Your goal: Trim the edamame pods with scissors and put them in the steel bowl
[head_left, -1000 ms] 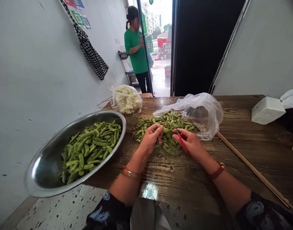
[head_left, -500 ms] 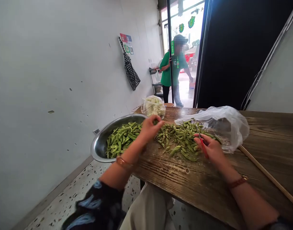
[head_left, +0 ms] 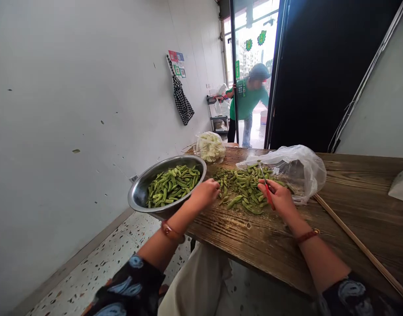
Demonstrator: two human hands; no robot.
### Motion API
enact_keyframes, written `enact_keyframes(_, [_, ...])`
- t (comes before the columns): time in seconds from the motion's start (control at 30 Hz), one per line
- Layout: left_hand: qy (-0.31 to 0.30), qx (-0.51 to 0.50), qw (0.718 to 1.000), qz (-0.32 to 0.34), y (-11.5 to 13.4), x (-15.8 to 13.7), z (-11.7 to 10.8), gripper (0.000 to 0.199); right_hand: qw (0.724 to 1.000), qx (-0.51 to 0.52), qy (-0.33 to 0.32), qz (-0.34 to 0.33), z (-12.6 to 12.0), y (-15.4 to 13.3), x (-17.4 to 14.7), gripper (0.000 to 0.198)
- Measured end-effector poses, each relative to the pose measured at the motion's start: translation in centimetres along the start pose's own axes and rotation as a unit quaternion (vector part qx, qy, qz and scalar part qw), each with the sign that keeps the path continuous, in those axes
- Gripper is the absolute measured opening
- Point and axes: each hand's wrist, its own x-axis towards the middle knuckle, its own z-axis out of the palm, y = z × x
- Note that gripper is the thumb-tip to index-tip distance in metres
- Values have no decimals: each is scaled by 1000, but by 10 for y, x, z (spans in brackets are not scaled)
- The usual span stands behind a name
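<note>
My right hand (head_left: 278,197) is closed around red-handled scissors (head_left: 268,193), their blades pointing up and away over the pile. Beneath and beside it a heap of green soybean pods (head_left: 247,184) lies on the wooden table. My left hand (head_left: 204,193) is at the near left edge of this heap, just right of the metal bowl (head_left: 134,199). Its fingers are curled together, and I cannot make out what is between them. More green pods (head_left: 171,186) fill much of the bowl, which stands at the table's left edge.
A clear plastic bag (head_left: 308,164) lies open behind the pods. Another bag with pale contents (head_left: 210,147) stands at the far left. Wooden sticks (head_left: 359,243) lie on the right. A person in green (head_left: 249,103) bends by the glass door.
My left hand has lowered from above the table by the bowl's rim toward the pod heap. My right hand still holds the scissors. The person at the door has bent lower.
</note>
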Motion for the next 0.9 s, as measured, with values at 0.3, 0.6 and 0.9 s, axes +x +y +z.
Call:
enact_keyframes(0.3, [32,-156,987,36,24,20,70,34,1000,-9,-23,7,1,7,3,58])
enact_keyframes(0.6, [103,-192,974,-65,7,74,59,34,1000,-7,-7,10,0,6,4,62])
enact_keyframes(0.9, [72,-128,979,-141,-18,64,69,10,1000,-26,-10,12,1,6,4,60])
